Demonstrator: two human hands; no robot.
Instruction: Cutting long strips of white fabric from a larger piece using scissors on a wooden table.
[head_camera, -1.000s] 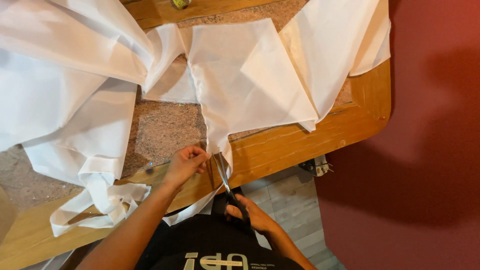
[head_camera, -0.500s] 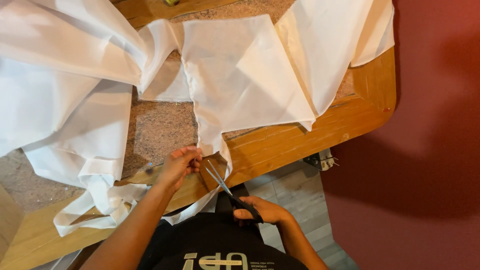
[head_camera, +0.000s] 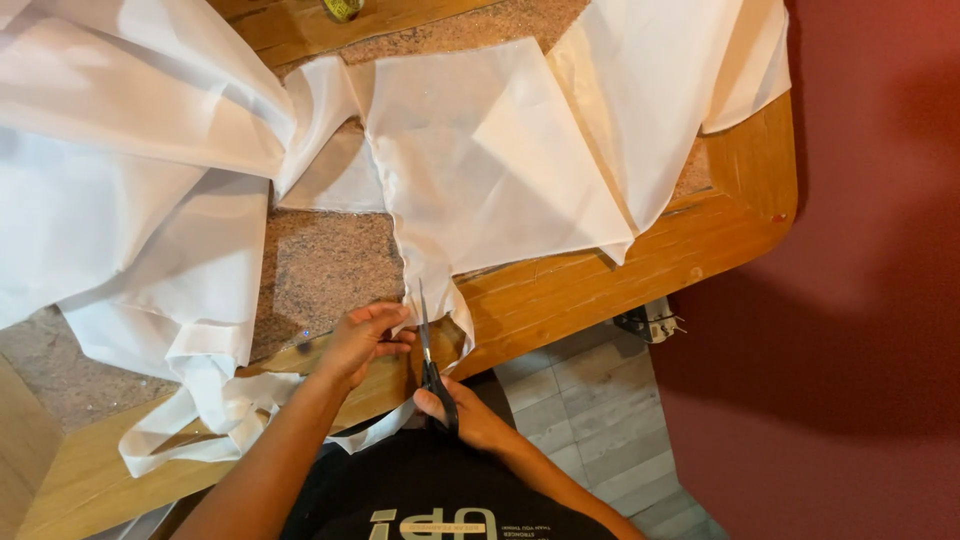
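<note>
Right hand: grip closed around the dark handles of the scissors, low at the worktop's near edge, just in front of the person's dark shirt.
Scissors: blades run straight away from the grip, long axis pointing up the frame into the cloth; tip lies at the cloth's lower edge. Blades look nearly together, though they are too thin to tell whether a gap remains.
Left hand: just left of the blades, fingers curled, pinching the cloth edge beside the cut line and holding it down on the worktop.
Cloth: white, thin, spread wide beyond the grip, folded in several flaps; the narrow tongue being cut hangs down toward the right hand, directly ahead of the blades.
Nearer hand: both meet at the tongue; the left touches cloth, the right reaches it only through the blades.
Worktop: wooden rim with a speckled brown inset, the cloth draped over both and off the left side.
Hidden: the lower blade under the cloth; the right fingers inside the handles; the cloth's far and left ends are cut off by the frame.
Hard to make out: a small yellow thing at the top edge; a dark and white object on the tiled floor to the right.
</note>
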